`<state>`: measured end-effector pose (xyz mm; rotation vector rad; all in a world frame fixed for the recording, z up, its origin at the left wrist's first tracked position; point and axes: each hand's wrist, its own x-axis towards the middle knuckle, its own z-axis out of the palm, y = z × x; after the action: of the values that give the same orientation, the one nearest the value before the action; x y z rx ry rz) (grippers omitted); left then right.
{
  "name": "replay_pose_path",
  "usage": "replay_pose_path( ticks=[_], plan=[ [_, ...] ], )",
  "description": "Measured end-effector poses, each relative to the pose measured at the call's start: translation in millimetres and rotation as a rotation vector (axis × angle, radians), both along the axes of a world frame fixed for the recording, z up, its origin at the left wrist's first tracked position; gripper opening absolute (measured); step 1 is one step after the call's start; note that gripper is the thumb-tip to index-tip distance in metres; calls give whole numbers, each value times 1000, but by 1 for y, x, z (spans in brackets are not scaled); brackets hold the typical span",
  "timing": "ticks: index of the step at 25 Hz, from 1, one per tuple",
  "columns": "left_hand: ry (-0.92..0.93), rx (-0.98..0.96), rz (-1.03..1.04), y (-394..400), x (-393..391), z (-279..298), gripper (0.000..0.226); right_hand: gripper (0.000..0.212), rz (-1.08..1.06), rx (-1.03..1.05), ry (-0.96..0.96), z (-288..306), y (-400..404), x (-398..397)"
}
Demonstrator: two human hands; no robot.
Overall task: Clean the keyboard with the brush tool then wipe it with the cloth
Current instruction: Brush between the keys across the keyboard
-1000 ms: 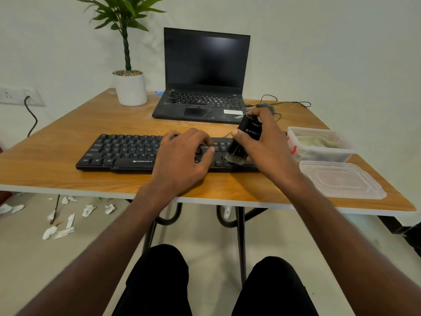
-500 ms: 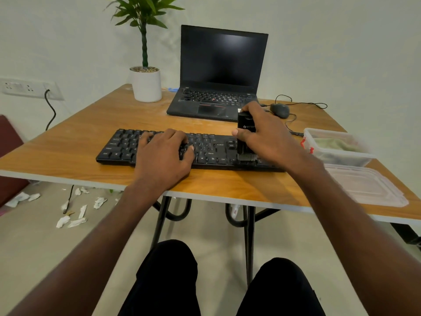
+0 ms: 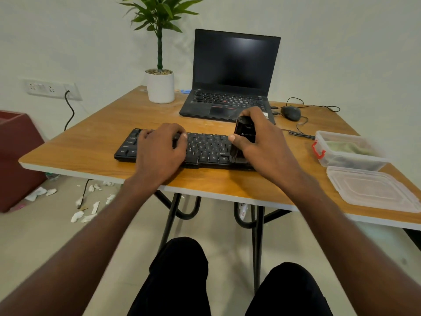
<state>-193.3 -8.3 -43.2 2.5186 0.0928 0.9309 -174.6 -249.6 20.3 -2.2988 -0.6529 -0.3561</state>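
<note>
Pale wall [image 3: 341, 42], wooden table [image 3: 95, 142], beige floor [image 3: 45, 236], dark red furniture [image 3: 16, 156]

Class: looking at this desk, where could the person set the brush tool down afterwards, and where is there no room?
Free: the bare wood left of the keyboard, out to the table edge, and the strip between keyboard and plant pot. Crowded: the right side, taken by the box, its lid, the mouse and its cable. The laptop fills the back.
</note>
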Motion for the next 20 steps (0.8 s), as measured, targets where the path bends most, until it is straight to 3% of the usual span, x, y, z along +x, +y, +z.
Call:
replay_pose_path(
  ticks=[3, 5, 7, 10, 15, 20],
  plan=[
    [54, 111, 243, 62, -19, -6, 26, 40, 124, 166, 16, -10, 26, -4],
    [100, -1, 352, 93, -36, -15, 32, 40, 211, 243, 24, -15, 53, -4],
    [121, -157, 354, 99, -39, -19, 36, 40, 287, 323, 49, -16, 87, -1],
    [154, -224, 298, 102, -34, -17, 38, 39, 375, 408, 153, -11, 140, 2],
    [179, -173, 300, 107, -37, -20, 34, 43, 432, 292, 133, -12, 197, -1],
    [227, -114, 323, 111, -31, -22, 33, 43, 393, 67, 107, 4, 164, 10]
  ],
)
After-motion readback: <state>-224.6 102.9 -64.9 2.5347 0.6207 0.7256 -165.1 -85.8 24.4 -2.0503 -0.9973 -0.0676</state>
